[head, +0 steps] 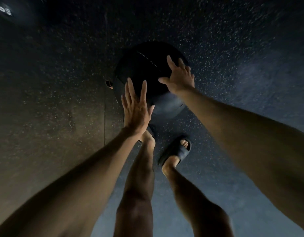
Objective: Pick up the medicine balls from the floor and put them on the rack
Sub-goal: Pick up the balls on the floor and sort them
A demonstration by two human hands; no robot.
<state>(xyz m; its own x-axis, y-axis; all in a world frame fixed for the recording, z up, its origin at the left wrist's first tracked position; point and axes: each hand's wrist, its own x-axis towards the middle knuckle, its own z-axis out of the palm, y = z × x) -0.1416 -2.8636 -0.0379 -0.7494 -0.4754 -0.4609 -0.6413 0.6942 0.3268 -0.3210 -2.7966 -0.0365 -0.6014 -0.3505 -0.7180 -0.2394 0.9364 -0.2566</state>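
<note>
Black medicine ball [144, 72] low over speckled floor [233, 48], contact unclear; left hand [136, 108] flat on its near side; right hand [179, 77] splayed on its right flank; fingers straight, none underneath; likely risk: palm-only hold slips, ball drops on sandalled foot [177, 151] just behind it.

The medicine ball [144, 71] is black, crossed by a pale dashed stitch line. Around it the floor [233, 48] is dark with pale speckles. Below the ball a sandal [175, 151] is black.
</note>
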